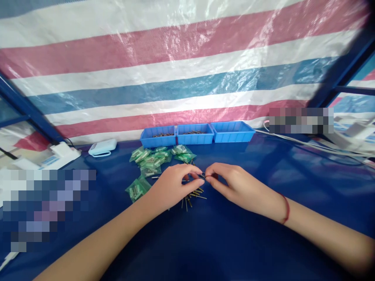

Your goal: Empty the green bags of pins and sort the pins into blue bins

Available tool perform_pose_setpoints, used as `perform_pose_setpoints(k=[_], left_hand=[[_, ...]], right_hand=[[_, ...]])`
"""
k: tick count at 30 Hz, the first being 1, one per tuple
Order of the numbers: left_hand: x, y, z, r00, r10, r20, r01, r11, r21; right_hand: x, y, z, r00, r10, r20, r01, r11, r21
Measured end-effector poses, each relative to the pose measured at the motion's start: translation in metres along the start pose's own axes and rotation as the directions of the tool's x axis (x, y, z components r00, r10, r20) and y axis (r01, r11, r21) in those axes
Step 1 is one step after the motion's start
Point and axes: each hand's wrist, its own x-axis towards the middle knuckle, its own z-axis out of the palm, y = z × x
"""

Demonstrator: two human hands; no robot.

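My left hand (174,183) and my right hand (234,185) meet fingertip to fingertip above a small heap of thin brass-coloured pins (193,197) on the blue table cover (205,242). Each hand is pinched shut, and a thin pin (203,177) appears to run between the two sets of fingertips. A red string circles my right wrist. Several small green plastic bags (154,158) holding more pins lie just beyond and to the left of my left hand, one of them (137,190) right by its wrist.
Three blue plastic bins (196,134) stand in a row at the table's far edge, two with small parts inside. A white device (102,147) and a white box (63,153) lie at the far left. White cables (307,145) run along the right. A striped tarp hangs behind.
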Motion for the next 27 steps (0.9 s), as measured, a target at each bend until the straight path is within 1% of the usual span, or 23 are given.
perform_pose_setpoints(k=[4, 7, 9, 12, 13, 15, 18, 20, 22, 24, 27], left_hand=[[0.0, 0.01, 0.001, 0.998, -0.011, -0.069, 0.006, 0.997, -0.073], [-0.001, 0.014, 0.0, 0.993, -0.036, -0.117, 0.021, 0.992, -0.122], [-0.001, 0.014, -0.001, 0.986, -0.047, -0.162, 0.023, 0.989, -0.147], [-0.001, 0.013, -0.002, 0.977, -0.031, -0.211, 0.002, 0.99, -0.138], [-0.001, 0.013, -0.003, 0.976, -0.022, -0.216, -0.005, 0.992, -0.124], [-0.002, 0.013, -0.004, 0.977, -0.001, -0.213, -0.018, 0.996, -0.086], [-0.002, 0.012, -0.004, 0.981, 0.026, -0.192, -0.032, 0.999, -0.026], [-0.001, 0.01, -0.004, 0.985, 0.037, -0.17, -0.036, 0.999, 0.008], [-0.001, 0.006, -0.004, 0.987, 0.036, -0.159, -0.029, 0.999, 0.043], [0.001, 0.001, -0.006, 0.986, 0.029, -0.161, -0.015, 0.996, 0.085], [0.002, -0.008, -0.01, 0.988, 0.032, -0.151, -0.007, 0.987, 0.162]], right_hand=[[-0.001, -0.004, -0.001, 1.0, -0.008, -0.015, 0.009, 0.999, 0.053], [0.0, -0.007, -0.002, 0.999, 0.039, -0.036, -0.033, 0.988, 0.15], [0.001, -0.007, -0.002, 0.996, 0.09, -0.019, -0.081, 0.958, 0.276], [0.005, -0.005, 0.001, 0.988, 0.151, 0.021, -0.144, 0.879, 0.454], [0.006, -0.004, 0.002, 0.985, 0.17, 0.009, -0.153, 0.858, 0.49], [0.007, -0.002, 0.004, 0.978, 0.201, -0.055, -0.144, 0.84, 0.523], [0.005, -0.001, 0.005, 0.967, 0.195, -0.166, -0.093, 0.871, 0.482], [0.004, -0.001, 0.002, 0.965, 0.149, -0.217, -0.049, 0.912, 0.406], [0.005, -0.001, -0.004, 0.954, 0.087, -0.286, 0.0, 0.957, 0.291], [0.014, 0.002, -0.013, 0.92, 0.024, -0.391, 0.036, 0.989, 0.145], [0.043, 0.017, -0.024, 0.834, -0.052, -0.549, 0.029, 0.998, -0.051]])
